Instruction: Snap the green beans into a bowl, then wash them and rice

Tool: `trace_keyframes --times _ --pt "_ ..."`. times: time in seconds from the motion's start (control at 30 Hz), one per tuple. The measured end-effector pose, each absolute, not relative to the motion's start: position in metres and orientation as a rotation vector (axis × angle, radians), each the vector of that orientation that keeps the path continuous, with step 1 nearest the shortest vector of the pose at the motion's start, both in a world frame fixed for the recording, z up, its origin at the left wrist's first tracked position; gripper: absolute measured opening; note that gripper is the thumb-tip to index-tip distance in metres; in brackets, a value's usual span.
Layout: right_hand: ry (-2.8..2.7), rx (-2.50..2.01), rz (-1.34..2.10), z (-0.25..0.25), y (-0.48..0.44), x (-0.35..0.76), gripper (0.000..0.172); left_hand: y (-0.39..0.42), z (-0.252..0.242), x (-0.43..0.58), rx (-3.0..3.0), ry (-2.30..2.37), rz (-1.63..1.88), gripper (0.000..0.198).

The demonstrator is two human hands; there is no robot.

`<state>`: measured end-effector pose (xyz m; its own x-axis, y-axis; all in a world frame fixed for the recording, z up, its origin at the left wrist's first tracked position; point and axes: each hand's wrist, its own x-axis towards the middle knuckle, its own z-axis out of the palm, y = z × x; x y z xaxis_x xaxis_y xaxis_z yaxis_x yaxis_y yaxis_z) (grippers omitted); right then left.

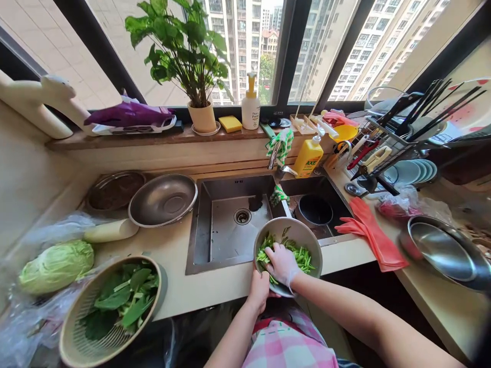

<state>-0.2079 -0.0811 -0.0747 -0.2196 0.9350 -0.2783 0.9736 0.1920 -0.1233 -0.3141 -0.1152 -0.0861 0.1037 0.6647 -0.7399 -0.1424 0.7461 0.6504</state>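
A grey metal bowl (312, 240) of chopped green vegetables (305, 259) is tilted toward me at the sink's front edge. My left hand (259, 291) grips the bowl's near-left rim, thumb on the outside and the other fingers mostly hidden beneath. My right hand (282, 263), in a thin clear glove, is inside the bowl with its fingers curled into the greens. The fingertips are partly buried. Just beyond the bowl lies the double sink (226, 209), with a dark pot (315, 209) in its right basin.
To the left are a colander (161, 286) of leafy greens, a cabbage (57, 266), a white radish (111, 231) and a wide metal pan (163, 199). Red rubber gloves (378, 237) lie right of the sink. A yellow AXE bottle (309, 156) stands beside the faucet (273, 156).
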Motion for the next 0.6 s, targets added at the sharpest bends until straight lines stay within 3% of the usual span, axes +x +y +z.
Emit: trace_keyframes --times 0.2,0.37,0.6 --pt "2.288 1.895 -0.638 -0.091 -0.042 -0.202 0.034 -0.116 -0.087 -0.308 0.459 1.344 0.67 0.053" --pt "2.28 1.877 -0.816 -0.069 -0.035 -0.177 0.044 -0.113 -0.078 -0.309 0.484 1.322 0.709 0.055" --pt "2.074 2.197 -0.78 -0.059 -0.021 -0.16 0.056 -0.121 -0.076 -0.311 0.528 1.344 0.645 0.059"
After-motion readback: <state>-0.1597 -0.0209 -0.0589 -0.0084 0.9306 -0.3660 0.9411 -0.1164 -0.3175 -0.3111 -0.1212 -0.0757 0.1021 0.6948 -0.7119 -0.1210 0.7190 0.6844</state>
